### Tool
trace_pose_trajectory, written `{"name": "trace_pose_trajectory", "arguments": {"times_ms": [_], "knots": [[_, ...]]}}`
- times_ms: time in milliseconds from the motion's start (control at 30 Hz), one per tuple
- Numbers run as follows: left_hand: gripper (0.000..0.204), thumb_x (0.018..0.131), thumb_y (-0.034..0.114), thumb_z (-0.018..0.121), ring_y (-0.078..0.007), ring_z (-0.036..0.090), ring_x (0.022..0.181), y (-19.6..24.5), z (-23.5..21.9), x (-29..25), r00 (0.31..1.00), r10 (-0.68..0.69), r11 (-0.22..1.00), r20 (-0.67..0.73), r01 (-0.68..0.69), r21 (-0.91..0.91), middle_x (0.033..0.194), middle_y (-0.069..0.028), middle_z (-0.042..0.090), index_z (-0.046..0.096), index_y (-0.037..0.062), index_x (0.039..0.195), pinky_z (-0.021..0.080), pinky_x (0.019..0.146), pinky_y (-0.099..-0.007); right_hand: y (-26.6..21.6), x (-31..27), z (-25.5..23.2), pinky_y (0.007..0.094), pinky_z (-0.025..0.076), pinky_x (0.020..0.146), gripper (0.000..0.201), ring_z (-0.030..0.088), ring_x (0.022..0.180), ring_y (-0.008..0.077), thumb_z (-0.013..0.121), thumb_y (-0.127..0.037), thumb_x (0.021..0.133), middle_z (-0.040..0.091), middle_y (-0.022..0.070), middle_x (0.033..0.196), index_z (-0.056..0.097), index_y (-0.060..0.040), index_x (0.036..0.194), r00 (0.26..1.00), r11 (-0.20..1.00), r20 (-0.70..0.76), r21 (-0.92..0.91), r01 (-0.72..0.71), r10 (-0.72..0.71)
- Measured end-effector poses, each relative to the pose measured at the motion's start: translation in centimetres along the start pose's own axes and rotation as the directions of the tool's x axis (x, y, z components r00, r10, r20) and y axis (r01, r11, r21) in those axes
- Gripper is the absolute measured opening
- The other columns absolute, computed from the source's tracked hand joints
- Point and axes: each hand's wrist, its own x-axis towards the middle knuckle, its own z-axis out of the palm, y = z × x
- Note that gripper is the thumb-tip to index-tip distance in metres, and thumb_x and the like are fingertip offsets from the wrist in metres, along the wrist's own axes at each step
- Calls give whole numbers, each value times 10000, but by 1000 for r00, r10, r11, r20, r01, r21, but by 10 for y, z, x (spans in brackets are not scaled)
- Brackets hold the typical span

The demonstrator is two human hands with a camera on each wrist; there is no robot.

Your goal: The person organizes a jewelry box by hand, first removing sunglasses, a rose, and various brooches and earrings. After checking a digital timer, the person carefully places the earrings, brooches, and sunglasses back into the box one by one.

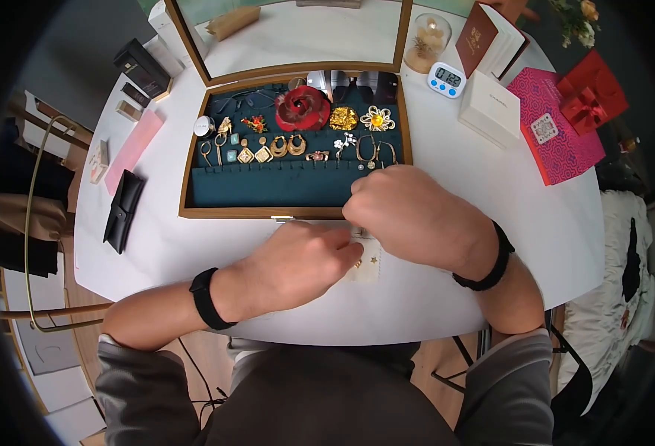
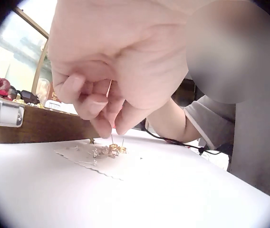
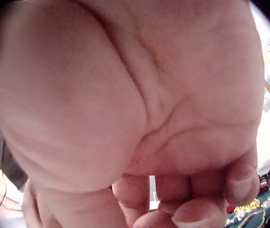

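Note:
A small white scalloped earring card (image 1: 370, 269) (image 2: 85, 159) lies on the white table (image 1: 491, 223), just in front of the open wooden jewellery box (image 1: 290, 212). Tiny gold earrings (image 2: 110, 150) sit on it. My left hand (image 1: 305, 260) reaches in from the left. In the left wrist view its fingertips (image 2: 107, 127) pinch a thin earring post standing just above the card. My right hand (image 1: 409, 215) is curled over the card's far end, and its bent fingers (image 3: 197, 209) meet the left hand's at that earring. The contact itself is hidden.
The box's teal lining (image 1: 268, 186) carries a red flower brooch (image 1: 302, 108), gold hoops and other pieces. A black pouch (image 1: 123, 212) and a pink card (image 1: 135, 145) lie left. A white box (image 1: 489, 108), timer (image 1: 446, 79), magenta box (image 1: 558, 126) and red gift box (image 1: 591, 93) stand right.

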Motion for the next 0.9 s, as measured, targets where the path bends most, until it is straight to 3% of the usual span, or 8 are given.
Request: {"name": "trace_pose_trajectory", "arguments": {"times_ms": [33, 300, 400, 567, 733, 767, 800, 900], "knots": [[45, 824, 26, 700, -301, 736, 809, 0, 2, 1, 1000, 17, 1000, -10, -17, 2, 867, -115, 669, 671, 13, 856, 617, 678, -417, 0, -1, 0, 453, 596, 780, 62, 752, 870, 367, 704, -16, 799, 738, 174, 882, 766, -12, 802, 1000, 1000, 0, 1, -2, 2], [101, 818, 12, 702, -292, 740, 834, -4, 13, 1, 999, 45, 999, -19, -44, 27, 939, -125, 701, 705, -8, 917, 617, 670, -409, -2, 0, 13, 435, 599, 711, 40, 755, 766, 371, 734, -12, 763, 716, 196, 733, 741, -4, 725, 999, 998, -6, -53, 43, -43], [97, 816, 2, 701, -292, 739, 822, -3, 11, 0, 1000, 24, 1000, -15, -23, 7, 940, -127, 701, 706, -14, 912, 612, 663, -412, -5, 1, 13, 400, 615, 702, 57, 788, 770, 305, 802, -89, 801, 750, 143, 747, 785, -37, 786, 998, 992, 58, -122, 33, -26], [72, 848, 16, 717, -307, 736, 807, -4, 7, -3, 999, 25, 1000, -34, -25, -9, 903, -126, 699, 701, -6, 915, 601, 652, -420, -7, 2, 15, 398, 616, 708, 63, 786, 766, 311, 792, -102, 813, 751, 138, 750, 783, -45, 789, 994, 994, 97, -95, 49, -40], [108, 874, -17, 795, -321, 722, 773, -19, -22, -8, 975, -110, 973, -196, 65, -221, 859, -129, 726, 780, 23, 973, 569, 639, -422, -4, -2, 11, 416, 618, 733, 44, 784, 797, 330, 740, -80, 851, 747, 143, 789, 756, -47, 828, 996, 989, 52, -130, 72, -66], [67, 915, -43, 779, -222, 696, 721, -24, -29, -10, 962, -173, 961, -210, 118, -250, 838, -103, 711, 777, 7, 959, 530, 607, -344, 0, -5, 8, 434, 615, 741, 37, 779, 816, 341, 718, -68, 858, 738, 151, 797, 740, -46, 837, 998, 993, -7, -97, 69, -70], [67, 915, -43, 779, -222, 696, 721, -27, -38, -10, 962, -174, 961, -210, 120, -250, 838, -103, 711, 777, 7, 959, 530, 607, -344, 4, -6, 5, 451, 612, 750, 34, 773, 835, 351, 696, -55, 865, 729, 160, 805, 723, -45, 847, 995, 996, -66, -65, 68, -73], [37, 1031, 11, 728, -17, 553, 756, -36, -55, -10, 852, -514, 726, -98, 372, -578, 919, 10, 694, 752, -9, 1012, 437, 646, -198, 13, -6, -3, 484, 587, 747, 6, 738, 849, 388, 686, -22, 839, 703, 175, 801, 682, -20, 834, 970, 998, -238, -10, 56, -57]]}}
